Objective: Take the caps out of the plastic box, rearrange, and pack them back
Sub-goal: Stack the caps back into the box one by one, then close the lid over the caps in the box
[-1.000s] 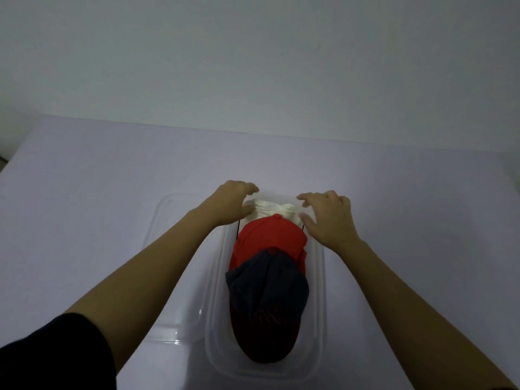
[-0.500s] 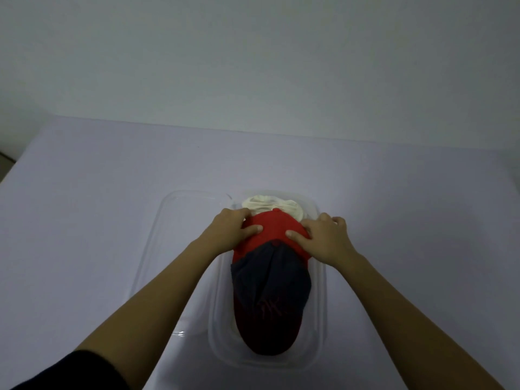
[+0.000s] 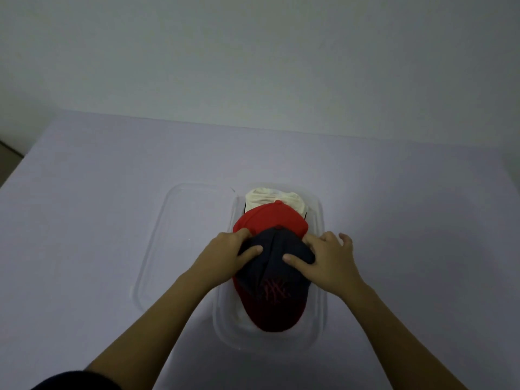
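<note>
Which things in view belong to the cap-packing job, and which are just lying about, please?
Job: clear plastic box; cream fabric cap, red fabric cap and navy cap with red brim inside it; left hand and right hand, gripping the navy cap.
Lying about: clear plastic lid beside the box; lilac table.

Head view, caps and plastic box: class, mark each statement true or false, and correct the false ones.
1. Both the left hand and the right hand hold the navy cap. True.
2. The white cap lies nearest the person. False: it lies at the far end, behind the red cap.
3. A clear lid lies on the table, left of the plastic box. True.
4. The red cap lies outside the box. False: it sits inside, between the white and navy caps.
</note>
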